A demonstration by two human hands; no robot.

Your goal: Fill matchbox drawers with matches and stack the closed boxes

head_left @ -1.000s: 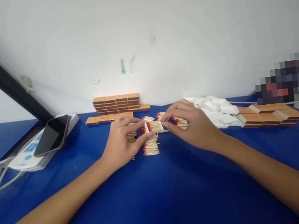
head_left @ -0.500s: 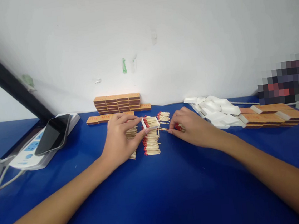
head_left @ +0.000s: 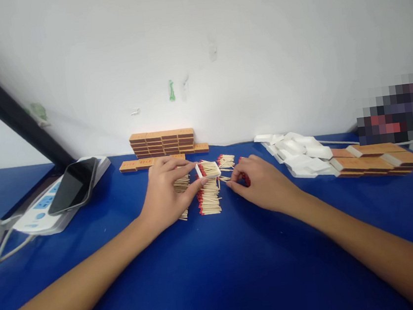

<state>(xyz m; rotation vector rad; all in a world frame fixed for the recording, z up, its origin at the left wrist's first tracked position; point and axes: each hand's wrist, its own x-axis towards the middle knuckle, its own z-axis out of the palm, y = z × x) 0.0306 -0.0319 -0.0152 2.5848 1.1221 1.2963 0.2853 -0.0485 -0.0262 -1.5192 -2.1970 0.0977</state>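
Observation:
My left hand (head_left: 169, 189) grips a white matchbox tray (head_left: 214, 173) by its ends between thumb and fingers. Red-headed matchsticks (head_left: 208, 167) lie inside the tray. Below it is a pile of matchsticks (head_left: 209, 202) on the blue table, and another pile (head_left: 184, 213) is partly hidden by the left hand. My right hand (head_left: 257, 179) is closed in a pinch beside a few loose matchsticks (head_left: 225, 178) right of the tray; what its fingertips hold is too small to make out. More red match heads (head_left: 245, 179) show behind its fingers.
Orange matchboxes (head_left: 162, 142) are stacked against the wall, with a row (head_left: 136, 165) before them. White empty trays (head_left: 299, 152) are heaped at the right, beside more orange matchbox sleeves (head_left: 364, 162). A phone (head_left: 73, 185) lies on a power strip (head_left: 41, 213) at the left.
My right hand has shifted a little left, its fingertips closer to the tray and the loose matchsticks. My left hand and the tray have stayed in place.

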